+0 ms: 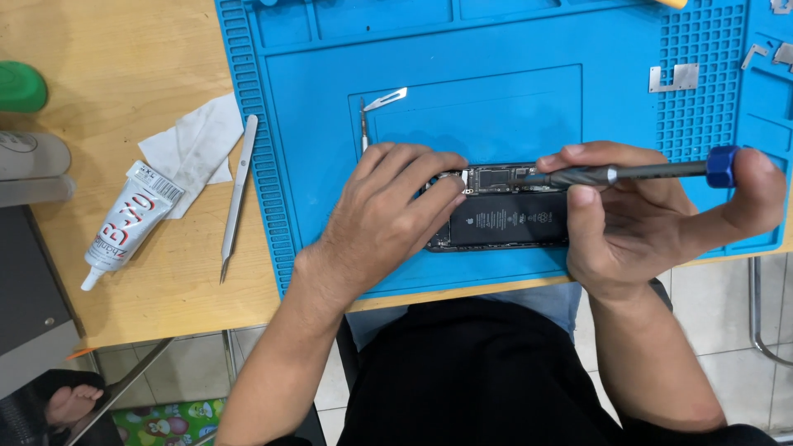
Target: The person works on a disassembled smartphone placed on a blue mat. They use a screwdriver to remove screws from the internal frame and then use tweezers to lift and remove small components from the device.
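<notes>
Two hands work over an opened phone (504, 216) on a blue mat (314, 165), which covers the right part of a wooden tabletop (124, 49).

Far left on the bare wood lies a glue tube (124, 227), nozzle toward 7 o'clock, with a crumpled tissue (194, 144) just beside it at 1 o'clock. Next comes a metal spudger (238, 194), its long axis running roughly 12 to 6. On the mat, at 12 o'clock from the left hand (384, 219), lie a small blade (386, 99) and a thin pointed tool (363, 124).

The left hand rests palm down on the phone's left end, fingers (429, 186) spread and pressing on it rather than closed round anything. The phone lies with its long axis 9 to 3, its dark battery facing up.

The right hand (636, 223) grips a screwdriver (628, 173) between thumb and fingers; the shaft lies nearly level, blue cap at 3 o'clock, tip pointing to 9 o'clock. The tip meets the phone's upper edge near the board, just right of the left fingertips. The right hand is the nearer to that spot.

Both hands hide the phone's ends, and the tip itself is too small to make out. Small metal plates (673, 78) lie at the mat's top right.
</notes>
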